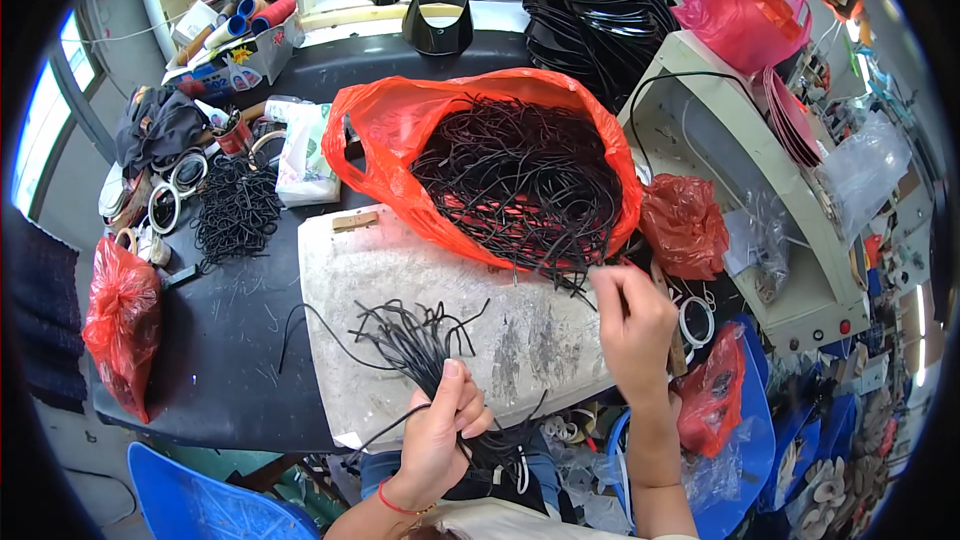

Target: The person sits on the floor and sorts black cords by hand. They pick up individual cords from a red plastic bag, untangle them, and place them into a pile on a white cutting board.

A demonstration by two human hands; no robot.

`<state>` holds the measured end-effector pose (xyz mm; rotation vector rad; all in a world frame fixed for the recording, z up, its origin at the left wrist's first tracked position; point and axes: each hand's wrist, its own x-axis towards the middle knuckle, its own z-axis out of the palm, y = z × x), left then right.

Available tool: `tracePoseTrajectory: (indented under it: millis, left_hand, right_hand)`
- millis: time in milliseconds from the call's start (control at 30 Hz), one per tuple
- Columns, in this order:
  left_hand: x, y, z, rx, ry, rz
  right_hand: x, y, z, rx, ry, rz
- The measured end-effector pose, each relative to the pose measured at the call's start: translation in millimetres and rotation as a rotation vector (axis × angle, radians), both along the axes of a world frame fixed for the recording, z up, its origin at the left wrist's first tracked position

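Observation:
A bundle of thin black cords [425,350] is gripped in my left hand [445,425], their loose ends fanning out over the pale work board [345,250]. More strands hang below that hand toward my lap. My right hand [637,330] is closed in a pinch at the near right edge of a red plastic bag [385,165], on a black cord end, though the fingertips partly hide it. The bag lies on its side, its mouth full of a tangled heap of black cords [520,175].
Another black cord pile [237,205] lies left of the board, near a tissue pack [308,155] and a tied red bag [122,325]. A beige machine housing [740,180] stands at right. Glossy black curved pieces [600,25] are stacked behind; a person's hands show across the table.

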<state>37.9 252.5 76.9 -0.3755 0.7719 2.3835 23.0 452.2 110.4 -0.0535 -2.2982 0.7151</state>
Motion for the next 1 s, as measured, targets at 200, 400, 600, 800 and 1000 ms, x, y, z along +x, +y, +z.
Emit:
tracePoseTrajectory:
  millis: [200, 400, 600, 800, 1000]
  left_hand:
    - [6, 5, -7, -0.047, -0.038, -0.162]
    - [6, 17, 1, 0.063, -0.083, -0.148]
    - [-13, -7, 18, 0.079, -0.079, 0.046]
    - [-11, -29, 17, 0.101, 0.025, 0.102]
    - [-17, -36, -2, 0.130, -0.088, 0.023]
  right_hand:
    - [34, -21, -19, 0.191, 0.058, 0.121]
    - [65, -46, -31, 0.299, -0.008, 0.344]
    - [82, -51, -23, 0.177, -0.157, 0.640]
    - [-43, 39, -42, 0.375, -0.074, 0.130]
    - [-88, 68, -62, 0.482, -0.056, 0.090]
